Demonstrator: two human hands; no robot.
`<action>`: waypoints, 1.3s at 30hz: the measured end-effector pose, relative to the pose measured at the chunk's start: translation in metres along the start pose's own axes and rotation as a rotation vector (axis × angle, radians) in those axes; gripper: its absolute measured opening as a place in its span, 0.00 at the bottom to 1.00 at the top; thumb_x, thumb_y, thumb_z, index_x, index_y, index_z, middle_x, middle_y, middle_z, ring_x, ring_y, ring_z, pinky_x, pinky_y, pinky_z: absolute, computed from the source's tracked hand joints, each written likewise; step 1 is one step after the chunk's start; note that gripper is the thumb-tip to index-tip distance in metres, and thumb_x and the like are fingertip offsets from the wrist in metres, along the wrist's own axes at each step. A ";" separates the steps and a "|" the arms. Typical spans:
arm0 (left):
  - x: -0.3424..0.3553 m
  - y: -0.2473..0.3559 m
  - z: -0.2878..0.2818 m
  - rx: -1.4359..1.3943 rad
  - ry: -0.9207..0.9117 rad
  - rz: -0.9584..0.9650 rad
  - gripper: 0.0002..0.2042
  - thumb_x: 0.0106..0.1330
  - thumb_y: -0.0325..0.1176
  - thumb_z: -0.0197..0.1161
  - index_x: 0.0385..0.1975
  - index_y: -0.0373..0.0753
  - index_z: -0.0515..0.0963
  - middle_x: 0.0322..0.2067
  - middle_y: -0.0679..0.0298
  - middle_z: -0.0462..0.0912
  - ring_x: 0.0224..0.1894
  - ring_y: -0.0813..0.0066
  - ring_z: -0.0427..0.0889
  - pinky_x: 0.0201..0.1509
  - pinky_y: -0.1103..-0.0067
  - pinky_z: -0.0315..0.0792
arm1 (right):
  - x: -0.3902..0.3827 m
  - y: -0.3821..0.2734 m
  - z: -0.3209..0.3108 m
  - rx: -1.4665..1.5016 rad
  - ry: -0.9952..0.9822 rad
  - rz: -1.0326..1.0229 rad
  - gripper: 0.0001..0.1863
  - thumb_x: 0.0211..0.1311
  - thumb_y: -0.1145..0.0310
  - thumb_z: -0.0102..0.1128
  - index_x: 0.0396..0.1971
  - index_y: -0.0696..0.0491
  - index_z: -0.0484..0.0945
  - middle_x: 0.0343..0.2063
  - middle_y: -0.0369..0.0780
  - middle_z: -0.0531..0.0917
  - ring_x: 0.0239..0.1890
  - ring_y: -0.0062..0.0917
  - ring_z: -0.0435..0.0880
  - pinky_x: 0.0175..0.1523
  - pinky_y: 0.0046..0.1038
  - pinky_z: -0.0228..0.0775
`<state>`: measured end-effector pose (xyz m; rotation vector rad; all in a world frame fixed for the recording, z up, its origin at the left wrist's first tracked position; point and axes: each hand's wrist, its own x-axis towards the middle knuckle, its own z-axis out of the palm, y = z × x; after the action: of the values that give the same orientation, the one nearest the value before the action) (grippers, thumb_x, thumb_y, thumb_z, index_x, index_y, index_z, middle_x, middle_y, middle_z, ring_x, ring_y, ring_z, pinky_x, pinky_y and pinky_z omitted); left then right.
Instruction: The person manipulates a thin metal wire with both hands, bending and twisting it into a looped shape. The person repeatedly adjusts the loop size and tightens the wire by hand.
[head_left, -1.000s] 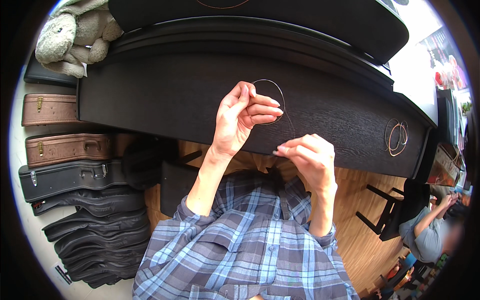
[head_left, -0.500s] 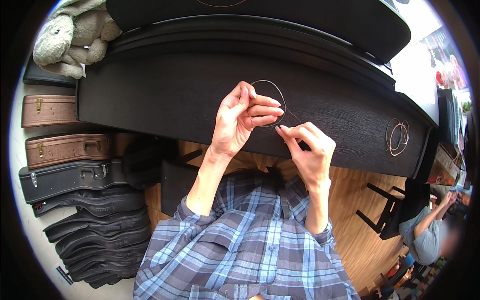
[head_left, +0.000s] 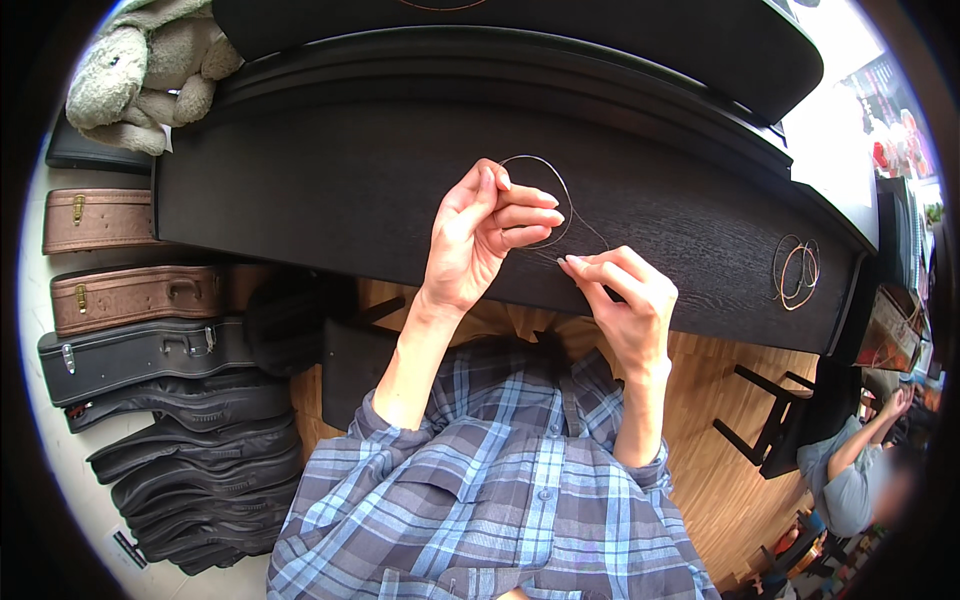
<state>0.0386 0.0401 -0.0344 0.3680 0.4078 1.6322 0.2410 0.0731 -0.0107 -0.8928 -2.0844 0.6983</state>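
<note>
A thin metal guitar string [head_left: 566, 187], bent into a round loop, hangs between my hands above a black wooden surface. My left hand [head_left: 472, 238] has its thumb and forefinger closed on the loop's upper left side, with the other fingers loosely curled toward the right. Lower and to the right, my right hand [head_left: 630, 293] pinches a thin length of the string between thumb and forefinger. The exact end in that pinch is too fine to make out. Another coil of copper-coloured and silvery strings [head_left: 817, 270] lies on the surface to the right, touched by neither hand.
Brown instrument cases [head_left: 140, 298] and several black cases [head_left: 150, 358] line the left side. A plush toy [head_left: 110, 75] sits at the far left corner. Black stool legs [head_left: 765, 425] stand on the wooden floor at right, near another person [head_left: 845, 465] in a grey-blue top.
My right hand has shifted slightly right, away from my left hand, with the string still pinched. My left hand stays nearly in place. The person at right has moved their hands slightly.
</note>
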 end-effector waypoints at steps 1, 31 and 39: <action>0.000 0.000 0.000 0.007 0.003 0.002 0.13 0.83 0.39 0.41 0.42 0.37 0.68 0.43 0.39 0.84 0.46 0.53 0.89 0.47 0.71 0.89 | 0.000 0.000 -0.001 -0.013 -0.006 -0.004 0.06 0.53 0.76 0.76 0.27 0.52 0.85 0.24 0.35 0.84 0.26 0.24 0.86 0.29 0.24 0.77; 0.001 0.000 0.001 0.019 -0.002 0.014 0.14 0.83 0.39 0.40 0.42 0.37 0.68 0.46 0.38 0.83 0.50 0.51 0.87 0.50 0.71 0.88 | -0.003 -0.004 0.012 0.315 -0.004 0.125 0.07 0.53 0.84 0.71 0.32 0.58 0.87 0.33 0.40 0.90 0.38 0.26 0.92 0.44 0.24 0.86; 0.001 -0.002 0.007 0.056 0.013 0.038 0.13 0.83 0.37 0.40 0.43 0.34 0.69 0.52 0.35 0.80 0.57 0.49 0.83 0.57 0.66 0.85 | -0.003 -0.003 0.014 0.409 -0.012 0.176 0.07 0.55 0.86 0.69 0.33 0.60 0.87 0.35 0.41 0.90 0.39 0.27 0.92 0.45 0.25 0.87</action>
<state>0.0434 0.0419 -0.0293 0.4099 0.4595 1.6632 0.2308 0.0665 -0.0181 -0.8407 -1.7912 1.1751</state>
